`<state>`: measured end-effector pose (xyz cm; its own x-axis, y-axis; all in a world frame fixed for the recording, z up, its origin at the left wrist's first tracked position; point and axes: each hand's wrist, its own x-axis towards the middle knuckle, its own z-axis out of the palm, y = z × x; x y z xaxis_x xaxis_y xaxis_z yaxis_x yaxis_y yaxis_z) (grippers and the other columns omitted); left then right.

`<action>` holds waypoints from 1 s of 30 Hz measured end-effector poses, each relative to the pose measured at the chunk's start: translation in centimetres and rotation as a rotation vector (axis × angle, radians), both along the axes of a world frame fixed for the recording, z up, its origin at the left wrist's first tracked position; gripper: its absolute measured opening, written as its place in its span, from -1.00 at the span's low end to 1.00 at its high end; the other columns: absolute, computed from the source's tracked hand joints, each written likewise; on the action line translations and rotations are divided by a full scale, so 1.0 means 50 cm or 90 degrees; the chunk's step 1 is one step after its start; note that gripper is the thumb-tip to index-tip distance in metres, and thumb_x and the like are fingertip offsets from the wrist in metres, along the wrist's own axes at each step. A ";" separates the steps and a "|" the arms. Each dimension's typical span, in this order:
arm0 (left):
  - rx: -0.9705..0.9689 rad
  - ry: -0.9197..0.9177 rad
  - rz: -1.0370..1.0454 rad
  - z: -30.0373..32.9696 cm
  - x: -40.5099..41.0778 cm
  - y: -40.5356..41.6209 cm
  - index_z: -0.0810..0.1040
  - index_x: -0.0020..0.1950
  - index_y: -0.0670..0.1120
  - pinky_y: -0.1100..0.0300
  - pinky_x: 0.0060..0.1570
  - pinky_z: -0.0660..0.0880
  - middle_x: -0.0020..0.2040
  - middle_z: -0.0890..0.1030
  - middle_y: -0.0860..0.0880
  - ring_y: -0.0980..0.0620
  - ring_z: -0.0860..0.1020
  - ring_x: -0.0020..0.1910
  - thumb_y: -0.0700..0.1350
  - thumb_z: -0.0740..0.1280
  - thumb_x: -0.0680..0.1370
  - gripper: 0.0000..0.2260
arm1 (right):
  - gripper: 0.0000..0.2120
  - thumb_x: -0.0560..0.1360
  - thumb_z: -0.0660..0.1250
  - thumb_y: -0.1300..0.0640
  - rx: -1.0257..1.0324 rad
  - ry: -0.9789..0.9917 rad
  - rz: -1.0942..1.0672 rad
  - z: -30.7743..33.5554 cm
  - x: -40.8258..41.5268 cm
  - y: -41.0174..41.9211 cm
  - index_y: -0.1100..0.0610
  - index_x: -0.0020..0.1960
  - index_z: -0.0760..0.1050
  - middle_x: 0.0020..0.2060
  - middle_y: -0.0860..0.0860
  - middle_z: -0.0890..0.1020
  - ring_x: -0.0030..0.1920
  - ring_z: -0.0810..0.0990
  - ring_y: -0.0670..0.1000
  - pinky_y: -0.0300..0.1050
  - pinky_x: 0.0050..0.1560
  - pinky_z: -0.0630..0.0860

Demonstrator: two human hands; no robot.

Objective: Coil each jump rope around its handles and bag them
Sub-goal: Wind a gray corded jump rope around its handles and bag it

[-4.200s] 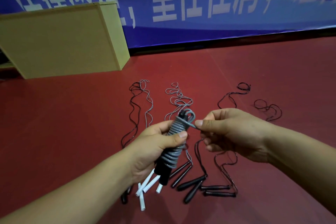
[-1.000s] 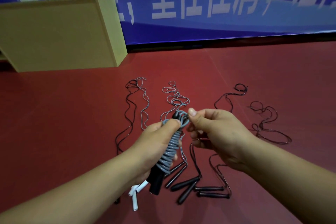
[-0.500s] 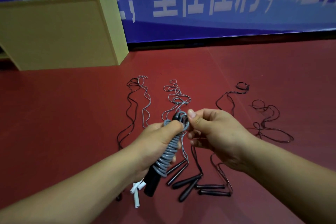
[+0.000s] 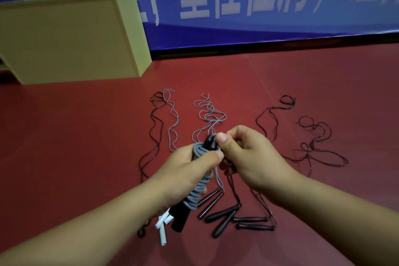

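Left hand [image 4: 185, 170] grips coiled grey jump rope [image 4: 199, 188] above red floor [image 4: 75, 147]; right hand [image 4: 248, 157] pinches rope's top end, fingertips hidden. Uncoiled ropes [image 4: 210, 114] beyond; handles [image 4: 224, 216] partly hidden. No bag visible.

Dim, even indoor light; colours saturated. Soft faint shadows on red floor [image 4: 86, 157] beneath forearms (near bottom edge). No hard glare. Wide-angle bending at edges: banner [image 4: 259, 6] baseline curves, white lettering smeared, soft. Centre sharper; thin ropes on floor stay crisp. Corners slightly darker.
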<state>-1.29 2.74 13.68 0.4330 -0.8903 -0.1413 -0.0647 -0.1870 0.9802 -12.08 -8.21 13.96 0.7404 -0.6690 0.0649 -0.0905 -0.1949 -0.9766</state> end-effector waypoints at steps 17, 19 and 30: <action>-0.010 -0.058 -0.003 0.001 0.026 0.009 0.46 -0.26 -0.16 0.18 -0.44 0.41 -0.37 0.47 -0.14 -0.02 0.42 -0.47 0.34 0.47 0.34 -0.44 | -0.84 0.60 0.25 0.14 0.268 -0.016 0.159 0.022 -0.014 -0.011 0.16 -0.04 0.58 -0.35 -0.02 0.57 -0.38 0.49 -0.12 -0.22 -0.31 0.49; 0.003 -0.070 0.000 -0.002 0.026 0.007 0.46 -0.31 -0.07 0.20 -0.44 0.40 -0.37 0.47 -0.13 0.00 0.42 -0.48 0.34 0.45 0.34 -0.51 | -0.84 0.59 0.27 0.10 0.274 0.014 0.147 0.021 -0.014 -0.010 0.14 -0.11 0.53 -0.38 -0.02 0.52 -0.39 0.47 -0.12 -0.23 -0.33 0.48; 0.221 -0.667 0.074 0.044 0.107 0.032 0.48 -0.20 0.05 0.15 -0.35 0.37 -0.37 0.56 0.09 0.10 0.54 -0.33 0.71 0.06 0.11 -0.23 | -0.73 0.55 0.32 -0.03 -0.193 0.113 0.028 0.014 0.039 -0.016 0.09 -0.25 0.53 -0.34 0.07 0.69 -0.33 0.66 0.06 0.08 -0.14 0.61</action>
<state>4.08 4.33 15.87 0.5630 -0.8192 0.1092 -0.7945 -0.5002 0.3442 -10.13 -8.99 14.64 0.7852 -0.6067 0.1242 -0.2384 -0.4812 -0.8436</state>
